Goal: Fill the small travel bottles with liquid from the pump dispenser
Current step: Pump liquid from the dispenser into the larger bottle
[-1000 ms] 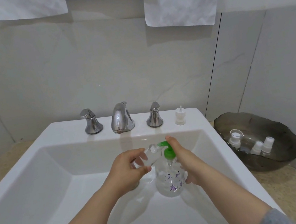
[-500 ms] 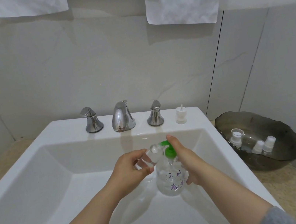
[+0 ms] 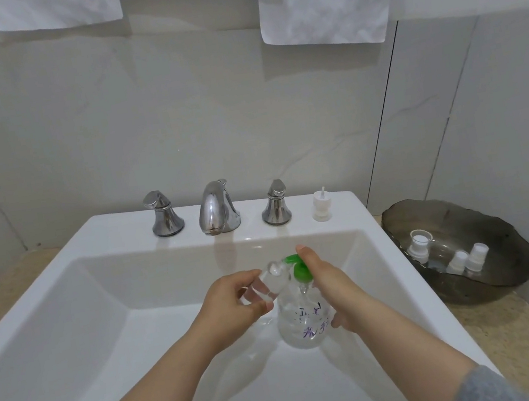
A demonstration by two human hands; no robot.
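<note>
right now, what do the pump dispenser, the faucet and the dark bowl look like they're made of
The pump dispenser: clear, glossy plastic by the look; the sink shows through it.
The faucet: polished metal, likely chrome-plated; mirror-like reflections.
The dark bowl: smoky and glossy with an irregular rim, possibly tinted glass or glazed ceramic; cannot tell which.

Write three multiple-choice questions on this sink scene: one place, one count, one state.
1. Where does the loose white cap stand? A in a hand; B on the sink rim; C on a towel.
2. How many white caps show in the dark bowl? A one; B three; C five.
3. What does the left hand do? A hangs idle; B lies flat; C holds a small clear bottle at the green pump.
Answers: 1 B, it stands beside the right tap handle; 2 B, three tops show; 3 C, its fingers curl round the bottle.
</note>
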